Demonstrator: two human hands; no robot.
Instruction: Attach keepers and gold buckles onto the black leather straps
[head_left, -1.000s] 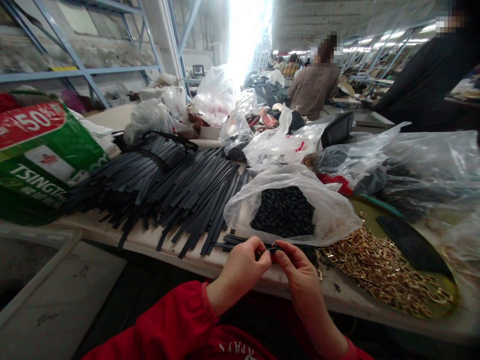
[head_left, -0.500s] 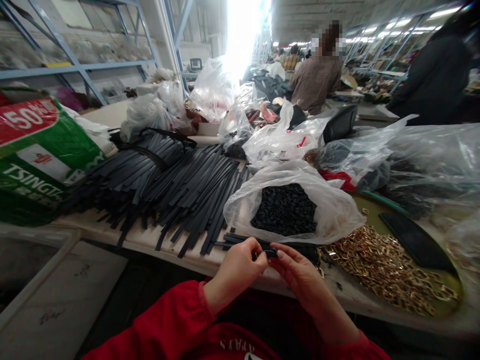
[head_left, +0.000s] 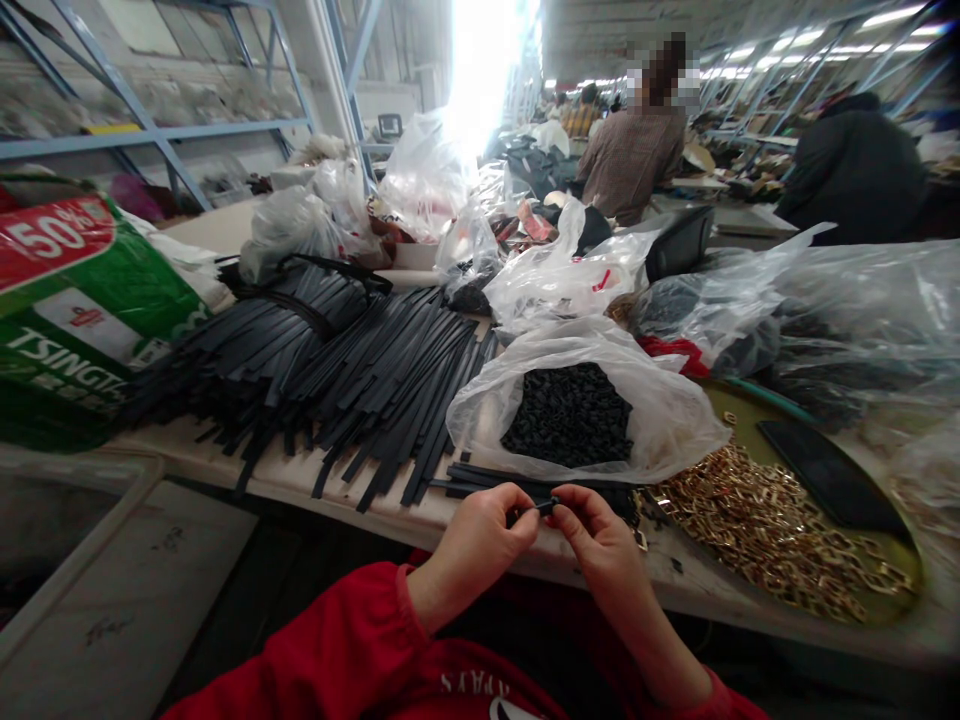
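Note:
My left hand (head_left: 484, 535) pinches a black strip (head_left: 541, 508) at the table's front edge. On the strip's other end, my right hand (head_left: 600, 530) closes its thumb and fingers, the two hands nearly touching. Just beyond them lie more black strips (head_left: 480, 480), beside an open plastic bag (head_left: 675, 430) that holds small black pieces (head_left: 566, 415). A large pile of long black strips (head_left: 405, 390) spreads to the left. Gold buckles (head_left: 757, 530) are heaped on a yellowish tray (head_left: 896, 605) at the right. Whether a small piece sits on the held strip is too small to tell.
A green and red bag (head_left: 75, 320) stands at the left, above a pale crate (head_left: 135, 480). A dark flat object (head_left: 832, 470) lies on the tray. Plastic bags (head_left: 570, 270) crowd the table's back. Beyond are a seated person (head_left: 634, 160) and a person in dark clothes (head_left: 859, 175).
My right hand has turned, its fingers now more curled around the strip's end. My left hand has barely moved. The person in dark clothes at the right has bent lower.

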